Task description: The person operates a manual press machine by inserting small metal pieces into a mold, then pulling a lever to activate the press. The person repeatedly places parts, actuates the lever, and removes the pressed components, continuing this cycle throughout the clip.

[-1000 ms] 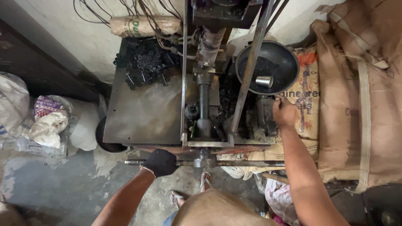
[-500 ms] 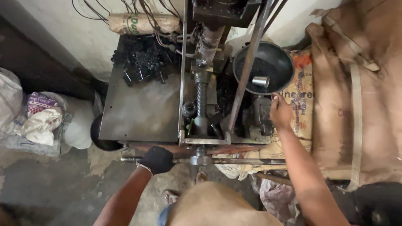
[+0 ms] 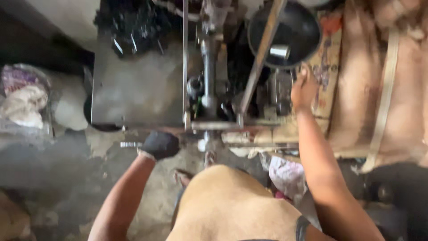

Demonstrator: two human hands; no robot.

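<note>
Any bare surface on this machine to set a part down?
The flat grey metal plate is bare, bordered by the black parts pile behind and the vertical shaft to its right. Right of the shaft is crowded: black bowl, brackets, the right hand. The gloved left hand grips the bar handle.

A pile of small black parts (image 3: 133, 24) lies at the upper left of the frame, on a flat grey metal plate (image 3: 133, 89). A clear plastic bag of rags (image 3: 22, 96) sits at the left edge. Brown burlap sacks (image 3: 388, 85) fill the right side. A crumpled white-and-pink cloth (image 3: 287, 174) lies at lower centre-right.
</note>
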